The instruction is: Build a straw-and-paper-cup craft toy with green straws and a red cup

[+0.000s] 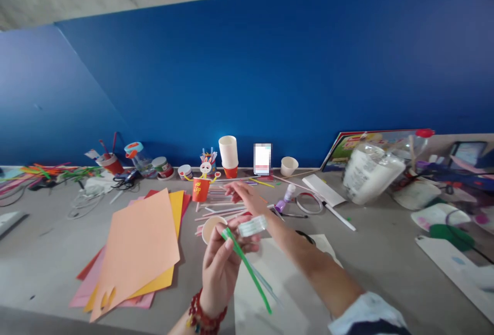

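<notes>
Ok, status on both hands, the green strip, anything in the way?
Left hand holding green strip near its upper end. Right hand at the pink sticks, grip unclear. Possible obstruction: pale cup close behind left hand.

Left hand (222,263) raised, palm side turned inward, thumb pressed toward the curled fingers. Right forearm (309,258) extended obliquely forward and leftward; right hand (245,196) lies beyond the left, fingers loosely outstretched.

Head view — forward (and down).
</notes>
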The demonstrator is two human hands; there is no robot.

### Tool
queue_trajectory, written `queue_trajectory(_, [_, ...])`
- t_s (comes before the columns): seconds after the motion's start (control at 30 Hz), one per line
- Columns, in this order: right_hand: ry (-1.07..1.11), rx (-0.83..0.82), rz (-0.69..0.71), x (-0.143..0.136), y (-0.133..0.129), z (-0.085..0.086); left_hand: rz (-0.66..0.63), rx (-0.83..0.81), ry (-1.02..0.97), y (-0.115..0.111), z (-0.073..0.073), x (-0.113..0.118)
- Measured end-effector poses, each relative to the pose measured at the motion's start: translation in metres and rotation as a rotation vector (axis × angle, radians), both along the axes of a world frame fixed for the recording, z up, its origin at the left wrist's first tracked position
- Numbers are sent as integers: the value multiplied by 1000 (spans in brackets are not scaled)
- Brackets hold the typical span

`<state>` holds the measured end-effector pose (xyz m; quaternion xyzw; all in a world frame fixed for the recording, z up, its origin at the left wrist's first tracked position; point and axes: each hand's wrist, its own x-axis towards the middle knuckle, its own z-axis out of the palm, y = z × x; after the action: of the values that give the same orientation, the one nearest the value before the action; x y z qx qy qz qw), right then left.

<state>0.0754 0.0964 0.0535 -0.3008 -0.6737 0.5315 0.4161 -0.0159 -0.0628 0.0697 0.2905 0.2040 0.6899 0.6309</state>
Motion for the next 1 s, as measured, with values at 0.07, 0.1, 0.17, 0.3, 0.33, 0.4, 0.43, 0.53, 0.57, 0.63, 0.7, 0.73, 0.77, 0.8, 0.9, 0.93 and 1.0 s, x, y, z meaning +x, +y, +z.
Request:
queue_trajectory(0.07, [59,-33,15,20,-18,6,34,-48,-5,6,-2,-4])
queue_trajectory(0.1, [122,-63,52,34,-29,9,42,-76,-3,9,-3,-5])
queue_trajectory(0.17, [110,-85,162,62,-54,18,22,-124,12,13,-7,-2])
queue_trajectory(0.3, [-58,23,5,97,-86,25,-78,-156,31,16,-6,14])
queue_trajectory(0.33, [-72,45,-48,102,-88,21,-99,-158,42,15,-4,17])
queue_trajectory(0.4, [-76,53,-131,112,-88,9,-116,-165,81,14,1,21])
queue_trajectory(0.43, [-83,54,-182,119,-87,0,-116,-172,107,14,3,21])
queue_trajectory(0.53, [-261,148,-415,143,-79,-32,-102,-193,166,12,6,16])
queue_trajectory(0.57, [-353,184,-493,152,-78,-42,-102,-195,178,12,6,13])
queue_trajectory(0.63, [-486,239,-602,170,-75,-60,-114,-183,189,11,4,10])
queue_trajectory(0.7, [-544,308,-658,185,-74,-73,-135,-168,186,10,1,9])
queue_trajectory(0.73, [-571,345,-678,192,-73,-78,-147,-163,182,10,0,10])
queue_trajectory(0.77, [-602,388,-693,199,-72,-81,-158,-161,176,10,-1,11])
queue_trajectory(0.8, [-637,431,-700,205,-71,-84,-167,-161,172,9,-1,12])
queue_trajectory(0.9, [-736,556,-674,223,-65,-88,-180,-168,161,8,-2,15])
queue_trajectory(0.93, [-763,585,-648,229,-63,-88,-184,-172,161,7,-1,16])
queue_trajectory(1.0, [-807,625,-573,238,-61,-89,-191,-179,166,6,-1,16])
